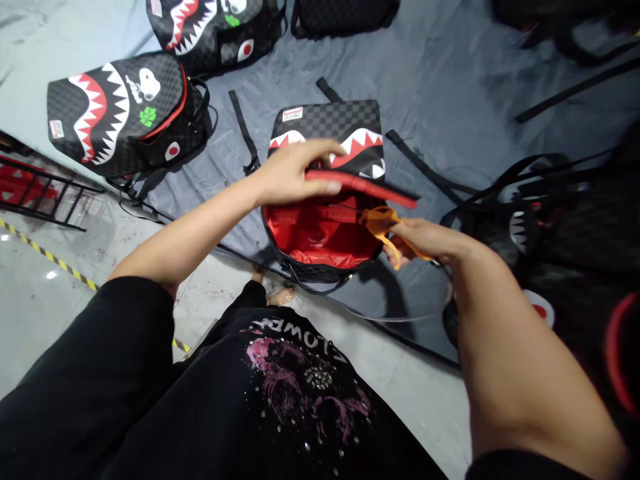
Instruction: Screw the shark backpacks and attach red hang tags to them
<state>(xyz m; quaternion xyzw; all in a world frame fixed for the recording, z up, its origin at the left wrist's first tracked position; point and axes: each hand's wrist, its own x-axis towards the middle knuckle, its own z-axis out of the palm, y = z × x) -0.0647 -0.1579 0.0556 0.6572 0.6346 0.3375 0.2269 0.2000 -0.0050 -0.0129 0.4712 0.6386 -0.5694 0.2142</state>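
A black checkered backpack [330, 117] with a red-and-white shark-mouth print lies before me, unzipped, its red lining [320, 243] showing. My left hand [305, 170] grips the red-edged flap of the backpack, thumb on the near side and fingers over the front. Orange-handled scissors [381, 223] are in my right hand [413, 239], at the right end of the opening. The scissor blades are hard to make out against the bag.
More shark-print backpacks [125, 117] lie at the upper left, and dark bags with straps [545, 220] crowd the right. Grey sheeting [430, 87] covers the work surface. A black rack [45, 190] stands on the tiled floor at left.
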